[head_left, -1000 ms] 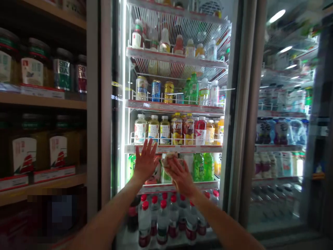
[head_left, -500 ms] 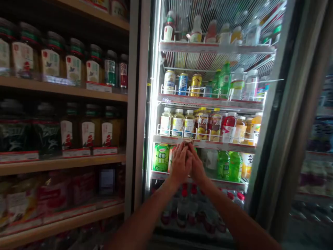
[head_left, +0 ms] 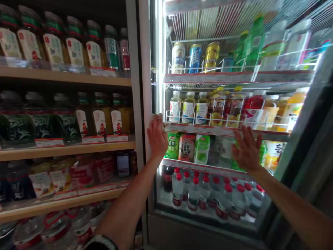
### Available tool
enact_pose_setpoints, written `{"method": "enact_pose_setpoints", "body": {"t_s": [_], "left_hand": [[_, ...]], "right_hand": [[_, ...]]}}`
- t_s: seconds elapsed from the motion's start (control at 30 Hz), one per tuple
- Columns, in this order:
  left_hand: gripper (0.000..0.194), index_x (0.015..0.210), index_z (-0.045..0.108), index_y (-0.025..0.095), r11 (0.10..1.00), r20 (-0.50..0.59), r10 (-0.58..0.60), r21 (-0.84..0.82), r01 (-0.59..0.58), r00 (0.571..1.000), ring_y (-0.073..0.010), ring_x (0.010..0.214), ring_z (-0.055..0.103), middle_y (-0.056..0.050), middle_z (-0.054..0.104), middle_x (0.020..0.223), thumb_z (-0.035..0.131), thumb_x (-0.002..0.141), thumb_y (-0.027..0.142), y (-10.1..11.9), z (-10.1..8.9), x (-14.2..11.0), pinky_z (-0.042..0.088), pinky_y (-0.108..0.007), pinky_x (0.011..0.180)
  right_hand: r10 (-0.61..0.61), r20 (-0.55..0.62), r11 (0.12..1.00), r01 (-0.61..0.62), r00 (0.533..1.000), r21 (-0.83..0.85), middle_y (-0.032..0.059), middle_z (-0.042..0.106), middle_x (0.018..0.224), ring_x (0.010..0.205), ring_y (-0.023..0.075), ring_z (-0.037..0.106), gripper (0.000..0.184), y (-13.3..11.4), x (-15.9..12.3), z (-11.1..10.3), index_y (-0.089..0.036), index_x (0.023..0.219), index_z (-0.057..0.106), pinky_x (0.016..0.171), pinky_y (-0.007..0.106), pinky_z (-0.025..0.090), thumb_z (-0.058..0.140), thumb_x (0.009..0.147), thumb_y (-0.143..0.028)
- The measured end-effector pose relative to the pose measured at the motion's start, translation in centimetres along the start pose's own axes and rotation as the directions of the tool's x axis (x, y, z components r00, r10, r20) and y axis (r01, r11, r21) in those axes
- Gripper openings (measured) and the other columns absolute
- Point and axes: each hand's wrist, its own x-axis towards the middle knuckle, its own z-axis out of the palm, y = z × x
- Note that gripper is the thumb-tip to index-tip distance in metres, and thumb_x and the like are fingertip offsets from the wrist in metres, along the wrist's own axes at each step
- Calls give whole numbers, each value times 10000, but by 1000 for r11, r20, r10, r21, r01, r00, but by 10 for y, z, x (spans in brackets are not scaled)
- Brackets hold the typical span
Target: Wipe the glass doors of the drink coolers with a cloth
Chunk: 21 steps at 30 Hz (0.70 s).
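Note:
My left hand (head_left: 157,139) is raised at the left edge of the drinks fridge, close to its upright frame (head_left: 146,104). Its fingers lie over a crumpled, pale cloth (head_left: 164,125), mostly hidden behind them. My right hand (head_left: 247,150) is empty, fingers spread, in front of the right part of the fridge. It covers some green bottles on the lower shelf. Between my hands stand a green bottle (head_left: 202,149) and a reddish one (head_left: 186,147). Tea bottles (head_left: 188,108) line the shelf above. Whether my right hand touches glass, I cannot tell.
Wooden shelves (head_left: 99,79) with several bottles are on the left. Cans (head_left: 212,55) and green bottles (head_left: 256,40) fill the upper fridge shelf. Several red-capped water bottles (head_left: 194,192) stand at the bottom. The fridge's dark right frame (head_left: 303,139) rises at the right.
My hands were together at the middle of the fridge. Now they are apart, the left at the left frame with the cloth, the right further right. The view has come closer and lower.

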Motion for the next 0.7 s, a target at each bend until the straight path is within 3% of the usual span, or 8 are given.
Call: {"method": "enact_pose_setpoints", "body": {"t_s": [0.07, 0.13, 0.27, 0.4, 0.47, 0.57, 0.67, 0.7], "left_hand": [[543, 1425, 200, 129, 1000, -92, 11, -1, -11, 996, -240, 1417, 63, -142, 259, 1489, 286, 891, 185, 9, 6, -4, 220, -523, 1115], [585, 1441, 158, 153, 968, -75, 245, -38, -248, 967, -243, 1416, 34, -119, 211, 1510, 322, 881, 193, 35, 20, -16, 239, -497, 1115], [582, 1422, 239, 225, 765, -28, 640, -68, -641, 768, -218, 1412, 96, -47, 275, 1495, 392, 863, 186, 64, 36, -28, 252, -432, 1123], [606, 1449, 139, 197, 966, -190, 252, 0, -257, 949, -197, 1415, 69, -86, 184, 1519, 354, 883, 166, 24, 23, 1, 235, -440, 1131], [608, 1453, 106, 157, 999, -289, 32, 5, -32, 957, -226, 1416, 27, -124, 112, 1527, 341, 892, 183, 15, 21, 12, 192, -499, 1136], [606, 1449, 143, 174, 965, -157, 260, 9, -262, 953, -234, 1414, 28, -102, 139, 1525, 363, 884, 189, 37, 29, 9, 202, -490, 1134], [560, 1414, 261, 259, 697, 4, 713, -115, -708, 701, -171, 1405, 131, -25, 288, 1488, 387, 875, 174, 59, 32, 6, 232, -372, 1138], [538, 1402, 289, 269, 670, 1, 737, -136, -730, 676, -162, 1401, 149, -16, 304, 1481, 381, 880, 174, 58, 31, 10, 232, -358, 1138]], "right_hand": [[6, -14, 1000, -6, 1000, -5, 160, 274, 1478, 1401, 267, 167, 553, -2, -5, 5, -131, 1401, 307, 1110, 552, 83, 364, 887, -327], [5, -41, 1000, -5, 999, -13, 143, 237, 1496, 1407, 256, 146, 590, -7, -6, 10, -157, 1430, 237, 1112, 547, 69, 376, 882, -325], [-27, -67, 999, 25, 997, -31, 123, 242, 1499, 1404, 237, 165, 607, -9, -5, 11, -192, 1442, 205, 1125, 508, 68, 399, 884, -329], [-19, -65, 999, 17, 998, -40, 113, 263, 1493, 1399, 228, 187, 616, -8, -4, 9, -207, 1448, 182, 1131, 488, 81, 405, 883, -304], [1, -55, 999, -4, 998, -54, 115, 254, 1496, 1398, 238, 187, 630, -10, -4, 8, -205, 1453, 158, 1127, 502, 87, 404, 878, -289], [5, -46, 998, -8, 999, -59, 118, 248, 1498, 1403, 241, 170, 636, -11, -4, 8, -197, 1455, 145, 1127, 509, 81, 399, 878, -286], [-7, -39, 999, 6, 999, -48, 103, 236, 1504, 1406, 229, 159, 639, -9, -4, 8, -216, 1457, 138, 1132, 498, 82, 397, 876, -280], [-11, -28, 999, 10, 1000, -45, 97, 229, 1507, 1406, 226, 159, 646, -8, -5, 8, -224, 1458, 132, 1133, 495, 86, 399, 873, -274]]}}
